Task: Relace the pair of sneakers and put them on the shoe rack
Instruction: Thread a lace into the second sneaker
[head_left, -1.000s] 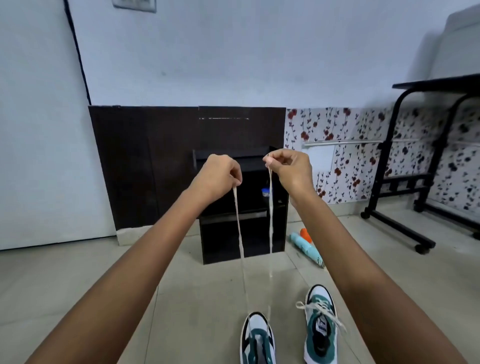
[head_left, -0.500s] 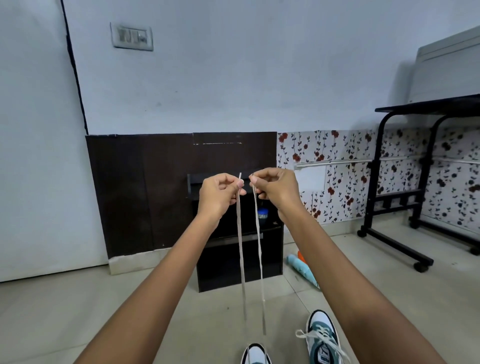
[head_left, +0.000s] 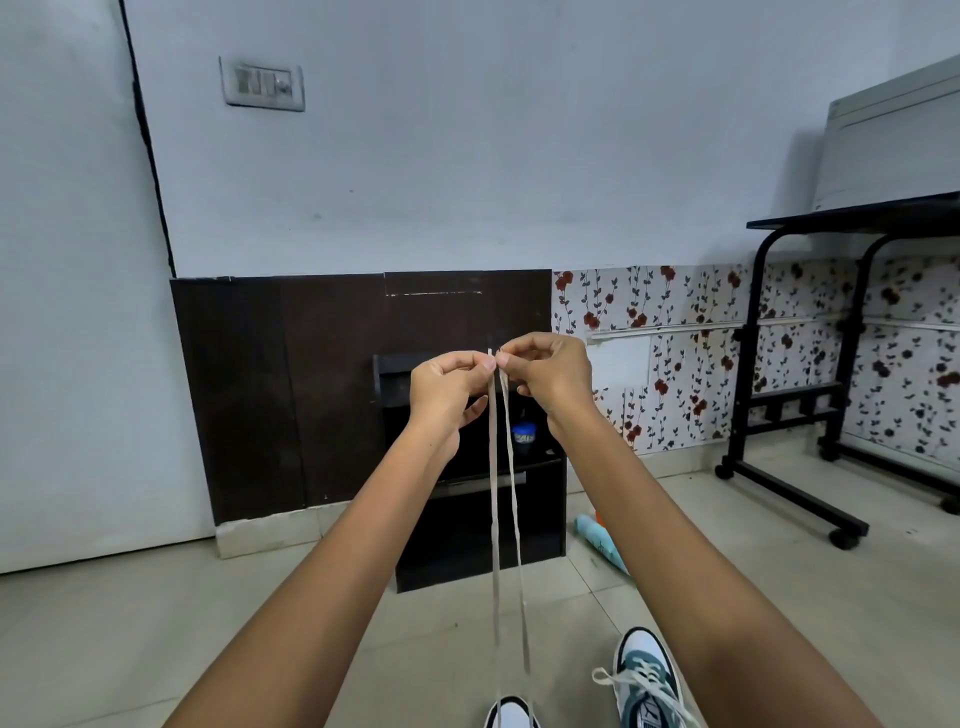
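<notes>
Both arms reach out, and the left hand (head_left: 448, 382) and right hand (head_left: 550, 370) almost touch, each pinching one end of the long white flat shoelace (head_left: 496, 519) hanging below them.

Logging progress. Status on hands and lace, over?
Lace: ends pinched, left hand and right hand, tips together. Strands hang to half-seen sneaker below. Other sneaker laced.

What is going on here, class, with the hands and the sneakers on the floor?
A person holds up a white shoelace, one end pinched in the left hand and the other in the right hand, the hands close together. The lace hangs down to the near sneaker at the bottom edge. The second sneaker beside it has its lace in. Neither is on the dark shoe rack ahead.
</notes>
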